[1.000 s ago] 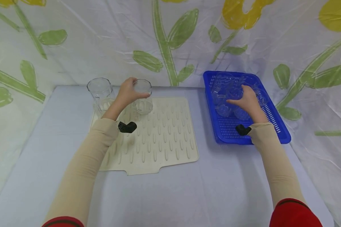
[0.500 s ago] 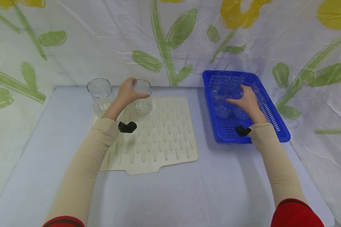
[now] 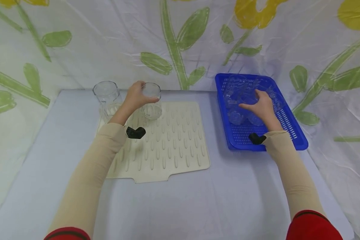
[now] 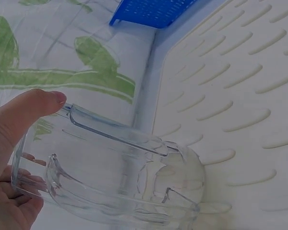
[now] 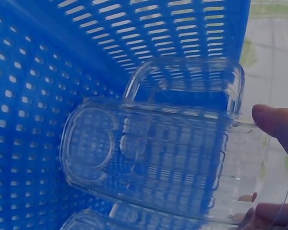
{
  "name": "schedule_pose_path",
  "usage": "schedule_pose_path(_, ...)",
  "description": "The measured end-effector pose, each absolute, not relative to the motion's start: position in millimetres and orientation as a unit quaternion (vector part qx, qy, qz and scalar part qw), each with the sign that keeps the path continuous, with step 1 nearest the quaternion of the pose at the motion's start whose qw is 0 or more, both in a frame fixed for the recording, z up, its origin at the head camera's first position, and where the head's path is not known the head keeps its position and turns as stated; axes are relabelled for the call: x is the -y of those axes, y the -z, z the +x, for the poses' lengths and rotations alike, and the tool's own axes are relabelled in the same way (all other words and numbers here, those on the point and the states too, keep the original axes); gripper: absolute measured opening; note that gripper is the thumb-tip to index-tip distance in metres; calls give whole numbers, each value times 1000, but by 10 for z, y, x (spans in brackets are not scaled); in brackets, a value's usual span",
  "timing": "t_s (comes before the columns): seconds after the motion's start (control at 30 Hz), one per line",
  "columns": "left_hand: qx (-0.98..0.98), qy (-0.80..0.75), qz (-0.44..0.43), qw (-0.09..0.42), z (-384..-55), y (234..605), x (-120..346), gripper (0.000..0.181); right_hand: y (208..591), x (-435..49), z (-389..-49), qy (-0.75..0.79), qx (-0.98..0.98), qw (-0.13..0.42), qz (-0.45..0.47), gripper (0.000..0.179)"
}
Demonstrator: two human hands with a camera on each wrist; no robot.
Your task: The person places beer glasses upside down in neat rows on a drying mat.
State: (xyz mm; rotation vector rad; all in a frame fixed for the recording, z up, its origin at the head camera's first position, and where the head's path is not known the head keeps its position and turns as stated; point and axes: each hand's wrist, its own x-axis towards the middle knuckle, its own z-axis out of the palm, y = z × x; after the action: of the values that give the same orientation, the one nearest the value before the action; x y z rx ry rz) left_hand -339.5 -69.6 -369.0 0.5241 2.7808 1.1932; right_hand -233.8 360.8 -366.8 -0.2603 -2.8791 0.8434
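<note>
My left hand [image 3: 138,97] grips a clear glass mug [image 4: 101,167] near its rim, thumb on one side and fingers on the other. The mug is upright at the back of a cream ridged drying mat [image 3: 171,143]. Another clear glass [image 3: 105,91] stands left of that hand, partly hidden by it. Inside a blue plastic basket [image 3: 232,140], my right hand [image 3: 262,105] holds a second glass mug [image 5: 149,153] by the rim end. A handle loop [image 5: 187,62] shows beside that mug. Several more glasses [image 3: 235,116] crowd around it, their outlines hard to separate.
A pale cloth covers the table [image 3: 180,206]. Behind it hangs a white curtain [image 3: 117,50] with green leaves and yellow flowers. The basket's raised walls surround the right hand's mug, and a strip of table separates basket and mat.
</note>
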Motion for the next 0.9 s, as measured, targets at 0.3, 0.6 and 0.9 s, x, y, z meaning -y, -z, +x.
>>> schedule_pose_path(0.3, -908, -384, 164, 40, -3382, 3660, 673, 85, 3707, -3591, -2355, -284, 951, 83, -91, 96)
schedule_pose_path(0.6, -914, -372, 154, 52, -3348, 3635, 633, 85, 3717, -3605, -2364, -283, 949, 110, -88, 88)
schedule_pose_path(0.9, -901, -407, 147, 28, -3267, 3668, 627, 86, 3627, -3557, -2350, -282, 949, 107, -90, 86)
